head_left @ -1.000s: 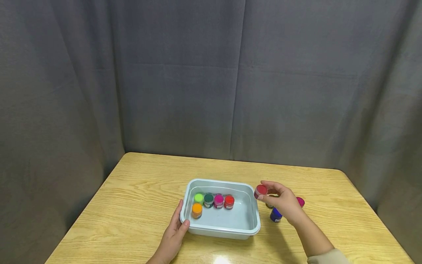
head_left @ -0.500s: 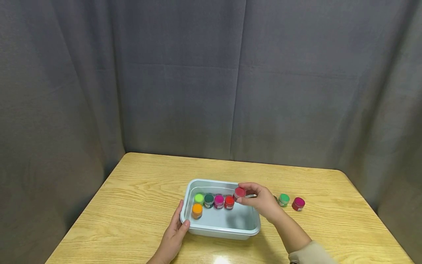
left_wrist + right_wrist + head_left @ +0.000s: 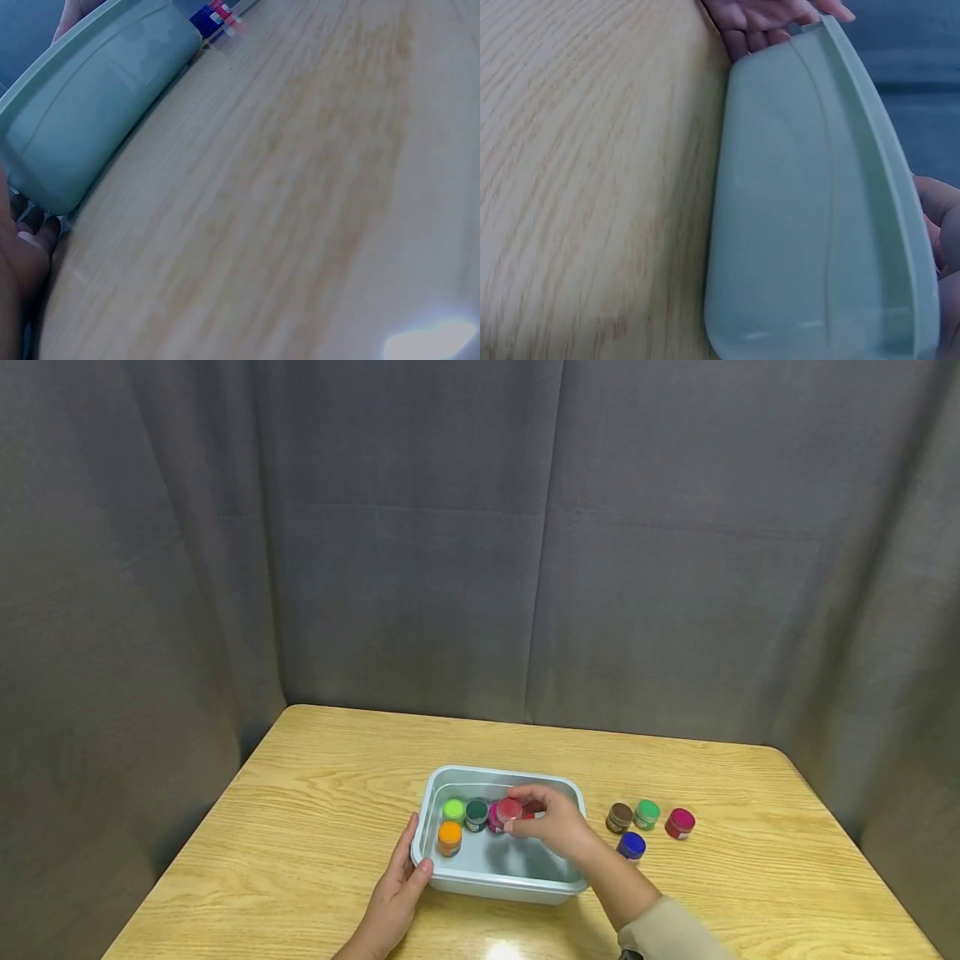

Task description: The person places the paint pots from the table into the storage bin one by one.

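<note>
My left hand (image 3: 393,893) grips the left end of a pale blue-green plastic tub (image 3: 510,884), thumb at the rim and fingers along the outer side. Over the inside of the tub, my right hand (image 3: 557,823) pinches a small paint jar with a pinkish-red lid (image 3: 509,810). That jar overlaps a magenta-lidded jar (image 3: 493,819) in the head view. A lime jar (image 3: 453,810), a dark green jar (image 3: 476,814) and an orange jar (image 3: 450,837) stand toward the tub's left end. My right fingers mostly hide a red jar. In the right wrist view, the tub's wall (image 3: 780,187) blocks the jars.
Right of the tub, a brown jar (image 3: 619,817), a green jar (image 3: 647,813), a crimson jar (image 3: 680,822) and a blue jar (image 3: 632,844) stand on the wooden table (image 3: 337,793). A grey curtain (image 3: 405,568) hangs behind the table.
My right hand has carried the pinkish-red jar leftward from beyond the tub's right rim to above the row of jars inside. My left hand stays on the tub.
</note>
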{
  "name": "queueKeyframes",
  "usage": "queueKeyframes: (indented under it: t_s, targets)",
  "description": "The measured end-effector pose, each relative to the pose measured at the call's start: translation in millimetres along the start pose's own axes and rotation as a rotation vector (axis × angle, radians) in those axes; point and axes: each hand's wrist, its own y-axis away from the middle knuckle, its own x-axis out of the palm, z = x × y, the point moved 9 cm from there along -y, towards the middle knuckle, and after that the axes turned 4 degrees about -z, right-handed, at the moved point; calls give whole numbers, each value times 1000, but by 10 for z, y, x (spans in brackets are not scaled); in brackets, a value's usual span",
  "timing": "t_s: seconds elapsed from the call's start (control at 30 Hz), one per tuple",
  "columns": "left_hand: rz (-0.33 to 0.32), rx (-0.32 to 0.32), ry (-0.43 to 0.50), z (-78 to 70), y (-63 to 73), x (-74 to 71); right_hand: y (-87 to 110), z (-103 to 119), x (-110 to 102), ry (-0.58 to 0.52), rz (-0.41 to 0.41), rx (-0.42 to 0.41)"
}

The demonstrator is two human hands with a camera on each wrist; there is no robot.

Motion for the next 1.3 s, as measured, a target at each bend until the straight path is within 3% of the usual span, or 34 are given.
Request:
queueKeyframes:
  t_s: [0.4,0.83,1.3]
  targets:
    - [-9,0,-19,-5,-6,-5,-72,-26,278,-43,46,42]
    - [-5,6,-17,-24,0,-10,-120,-26,505,51,81,52]
    - [-7,8,-24,-24,-4,-7,-176,-34,568,138,78,12]
